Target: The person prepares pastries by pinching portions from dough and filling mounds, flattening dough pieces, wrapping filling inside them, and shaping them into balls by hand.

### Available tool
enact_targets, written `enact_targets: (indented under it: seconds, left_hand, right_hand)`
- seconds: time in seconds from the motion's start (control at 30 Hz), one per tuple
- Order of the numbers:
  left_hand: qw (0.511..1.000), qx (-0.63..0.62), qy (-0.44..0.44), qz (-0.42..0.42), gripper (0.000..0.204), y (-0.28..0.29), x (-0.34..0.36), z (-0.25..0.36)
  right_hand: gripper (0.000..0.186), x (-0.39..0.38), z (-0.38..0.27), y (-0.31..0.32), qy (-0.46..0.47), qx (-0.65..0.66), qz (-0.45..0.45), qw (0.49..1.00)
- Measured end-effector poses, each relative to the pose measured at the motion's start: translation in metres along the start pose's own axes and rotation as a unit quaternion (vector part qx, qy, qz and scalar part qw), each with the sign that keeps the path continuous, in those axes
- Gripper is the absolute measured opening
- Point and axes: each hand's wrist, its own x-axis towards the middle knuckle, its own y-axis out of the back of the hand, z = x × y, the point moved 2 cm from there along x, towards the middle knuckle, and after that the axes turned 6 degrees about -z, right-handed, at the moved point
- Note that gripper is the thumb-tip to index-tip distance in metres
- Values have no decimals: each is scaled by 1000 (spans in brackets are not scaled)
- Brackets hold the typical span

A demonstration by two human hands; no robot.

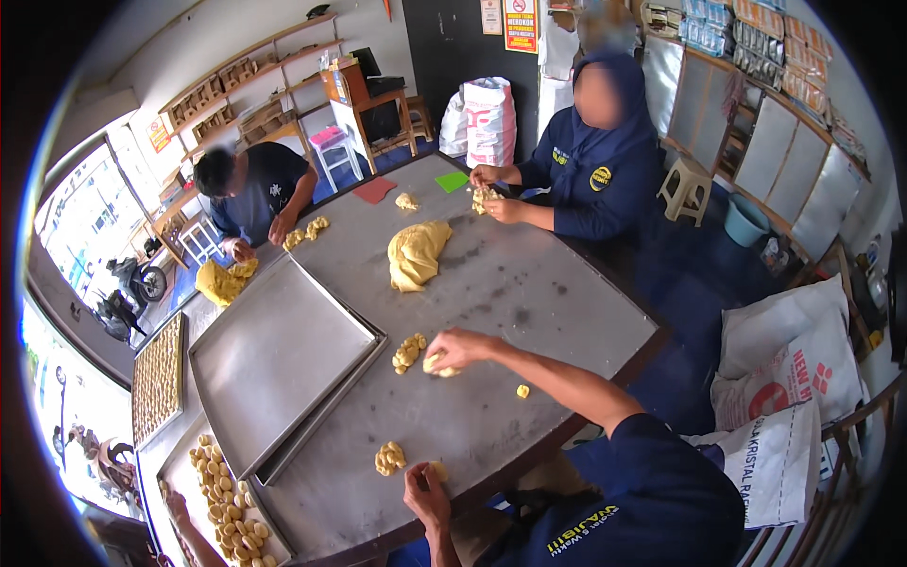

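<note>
Right of the big tray on the worktop, the right hand curls round some dough, and right of the tray, the left hand is half curled by a dough bit, but I cannot tell if it holds it

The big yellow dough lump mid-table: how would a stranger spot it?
On the grey table, find the large metal tray. Right of its far end sits the dough lump. It's bigger than the dough clusters nearby and, unlike the dough mass at the left edge, untouched.
</note>
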Motion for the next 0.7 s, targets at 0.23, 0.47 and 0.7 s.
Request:
enact_targets:
  seconds: [0.23, 0.47, 0.7]
  left_hand:
    - [999, -27, 22, 20, 13, 4, 1, -10]
    - [998, -36, 46, 22, 18, 24, 1, -13]
    - [996, -83, 23, -5, 19, 5, 13, -10]
  right_hand:
    - [40, 72, -86, -76, 130, 28, -98, 986]
    - [47, 118, -40, -51, -44, 45, 165, 984]
    - [59, 107, 52, -38, -125, -121, 62, 983]
